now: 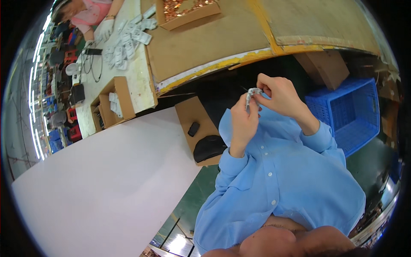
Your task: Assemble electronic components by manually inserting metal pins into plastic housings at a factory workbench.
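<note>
Both my hands are raised in front of my blue shirt, close together, with a small curved piece [252,92] between them. It is pale grey and white, bent like a hook; its exact kind I cannot make out. My left hand [244,122] pinches its lower end between thumb and fingers. Curled around the upper end, my right hand [280,96] has its thumb and fingertips pressed together on it. The fingers cover parts of the piece.
Ahead stands a cardboard-covered workbench [205,47] with a box of copper-coloured parts [188,19]. At left are white packets [126,45], an open carton [124,100] and a gloved co-worker's hand [105,30]. A blue crate [351,113] sits right; a white board [107,180] lies left.
</note>
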Demonstrator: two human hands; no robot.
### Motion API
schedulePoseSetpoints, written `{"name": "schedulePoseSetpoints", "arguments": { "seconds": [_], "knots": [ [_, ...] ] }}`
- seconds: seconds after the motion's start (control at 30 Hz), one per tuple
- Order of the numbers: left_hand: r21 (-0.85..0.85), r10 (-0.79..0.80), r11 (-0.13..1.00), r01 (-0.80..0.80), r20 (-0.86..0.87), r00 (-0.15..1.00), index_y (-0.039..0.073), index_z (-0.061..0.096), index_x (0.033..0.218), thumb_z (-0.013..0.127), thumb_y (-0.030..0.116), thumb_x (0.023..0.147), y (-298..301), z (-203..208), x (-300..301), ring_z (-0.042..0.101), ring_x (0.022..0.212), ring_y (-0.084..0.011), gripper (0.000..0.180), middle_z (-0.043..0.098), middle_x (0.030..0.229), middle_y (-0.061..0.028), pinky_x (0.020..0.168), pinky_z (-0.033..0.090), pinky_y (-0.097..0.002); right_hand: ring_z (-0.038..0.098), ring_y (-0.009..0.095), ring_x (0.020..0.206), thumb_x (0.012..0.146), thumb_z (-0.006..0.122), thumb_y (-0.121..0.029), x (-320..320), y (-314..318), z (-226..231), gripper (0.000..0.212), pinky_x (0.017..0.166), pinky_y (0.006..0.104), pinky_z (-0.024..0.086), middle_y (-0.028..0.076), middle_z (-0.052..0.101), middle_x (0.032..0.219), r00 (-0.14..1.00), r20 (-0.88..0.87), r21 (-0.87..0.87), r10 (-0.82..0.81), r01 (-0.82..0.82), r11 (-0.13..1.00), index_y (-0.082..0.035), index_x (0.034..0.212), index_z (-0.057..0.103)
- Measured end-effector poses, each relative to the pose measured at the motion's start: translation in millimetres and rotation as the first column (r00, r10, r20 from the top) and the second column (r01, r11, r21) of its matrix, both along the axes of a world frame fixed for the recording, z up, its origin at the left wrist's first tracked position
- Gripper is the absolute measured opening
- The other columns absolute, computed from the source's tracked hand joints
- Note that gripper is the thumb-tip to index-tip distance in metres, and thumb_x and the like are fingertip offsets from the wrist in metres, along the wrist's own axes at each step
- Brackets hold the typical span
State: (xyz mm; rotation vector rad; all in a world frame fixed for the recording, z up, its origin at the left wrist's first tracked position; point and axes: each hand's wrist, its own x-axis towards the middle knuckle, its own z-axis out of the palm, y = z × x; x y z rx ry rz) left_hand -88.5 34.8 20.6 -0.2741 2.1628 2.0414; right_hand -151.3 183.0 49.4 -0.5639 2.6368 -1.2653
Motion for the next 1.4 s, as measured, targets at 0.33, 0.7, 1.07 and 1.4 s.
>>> {"name": "schedulePoseSetpoints", "arguments": {
  "seconds": [0.33,0.7,1.07,1.4],
  "knots": [
    [-0.066,-0.031,0.998,0.023,-0.121,0.992,-0.001,0.059,0.109,0.048,0.009,0.098,0,-1,-6,0.062,0.060,-0.0168,0.018,0.063,0.075,-0.0113,0.054,0.048,-0.0293,0.056,0.025,0.056,0.078,0.073,-0.022,-7,1,5,0.025,0.049,0.0376,0.038,0.006,0.051,0.057,0.997,0.073,0.055,0.001,-0.005,0.998,-0.009,0.079,0.052],
    [-0.149,-0.070,0.988,0.049,-0.138,0.988,-0.002,0.059,0.108,0.046,0.012,0.099,-3,-8,-11,0.063,0.063,-0.0136,0.021,0.065,0.079,-0.0091,0.053,0.050,-0.0273,0.058,0.027,0.054,0.077,0.074,-0.023,-18,0,-3,0.027,0.048,0.0380,0.041,0.007,0.055,0.057,0.998,0.036,0.069,0.042,-0.045,0.997,-0.009,0.077,0.052],
    [-0.055,-0.048,0.998,0.042,-0.113,0.992,0.001,0.059,0.108,0.048,0.007,0.097,4,-12,-12,0.059,0.056,-0.0131,0.017,0.060,0.069,-0.0083,0.052,0.047,-0.0281,0.059,0.030,0.059,0.076,0.073,-0.022,-17,10,3,0.025,0.051,0.0410,0.042,0.007,0.055,0.058,0.997,0.051,0.063,0.058,-0.061,0.996,-0.010,0.077,0.051],
    [-0.049,-0.101,0.994,0.102,0.024,0.995,-0.002,0.059,0.114,0.045,0.012,0.099,1,8,-11,0.064,0.068,-0.0131,0.024,0.065,0.080,-0.0089,0.056,0.051,-0.0259,0.056,0.029,0.054,0.076,0.072,-0.021,-18,12,-3,0.025,0.048,0.0381,0.038,0.008,0.053,0.057,0.996,-0.021,0.059,0.085,-0.083,0.995,-0.008,0.076,0.051]
  ]
}}
